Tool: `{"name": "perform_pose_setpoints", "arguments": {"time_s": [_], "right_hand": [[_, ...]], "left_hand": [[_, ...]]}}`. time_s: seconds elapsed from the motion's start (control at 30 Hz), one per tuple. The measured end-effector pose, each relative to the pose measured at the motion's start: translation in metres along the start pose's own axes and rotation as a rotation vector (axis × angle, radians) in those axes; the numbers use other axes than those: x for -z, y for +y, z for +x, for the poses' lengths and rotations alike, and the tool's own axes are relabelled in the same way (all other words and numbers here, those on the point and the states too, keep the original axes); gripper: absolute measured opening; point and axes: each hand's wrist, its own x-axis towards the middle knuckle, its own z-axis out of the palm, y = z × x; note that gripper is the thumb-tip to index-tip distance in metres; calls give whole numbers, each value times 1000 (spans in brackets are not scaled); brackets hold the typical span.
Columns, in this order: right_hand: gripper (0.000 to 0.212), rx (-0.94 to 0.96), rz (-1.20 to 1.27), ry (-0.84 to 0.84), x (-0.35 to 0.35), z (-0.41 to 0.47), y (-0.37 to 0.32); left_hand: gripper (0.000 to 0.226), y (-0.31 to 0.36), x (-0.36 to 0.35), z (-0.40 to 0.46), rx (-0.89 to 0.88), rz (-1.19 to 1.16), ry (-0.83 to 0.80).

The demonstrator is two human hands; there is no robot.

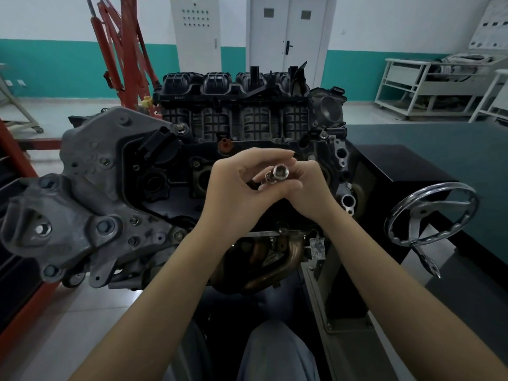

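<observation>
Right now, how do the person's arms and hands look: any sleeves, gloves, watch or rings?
The left forearm and right forearm are bare, with no sleeve up to the picture's edge. The left hand and right hand wear no gloves; no watch, bracelet or ring shows.

Far beyond the grip, a white wall with a teal lower band [55,67] is running across the room, and a white double door with a black handle [288,31] is standing shut in it. Up-left of the grip a red steel hoist frame [123,50] is leaning; far right, a white metal shelf trolley [428,83] is standing. Pale grey floor tiles [68,312] are showing below-left.
</observation>
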Motion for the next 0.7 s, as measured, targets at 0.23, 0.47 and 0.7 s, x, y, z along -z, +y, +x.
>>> {"name": "perform_pose_setpoints", "arguments": {"time_s": [0.23, 0.47, 0.7], "right_hand": [[27, -21, 17, -105, 0, -3, -10], [18, -16, -21, -12, 2, -2, 1], [19, -3, 12, -45, -2, -4, -8]], "left_hand": [[35, -1, 2, 0, -22, -23, -26], [30, -1, 3, 1, -40, 115, 7], [36, 1, 5, 1, -22, 2, -90]]}}
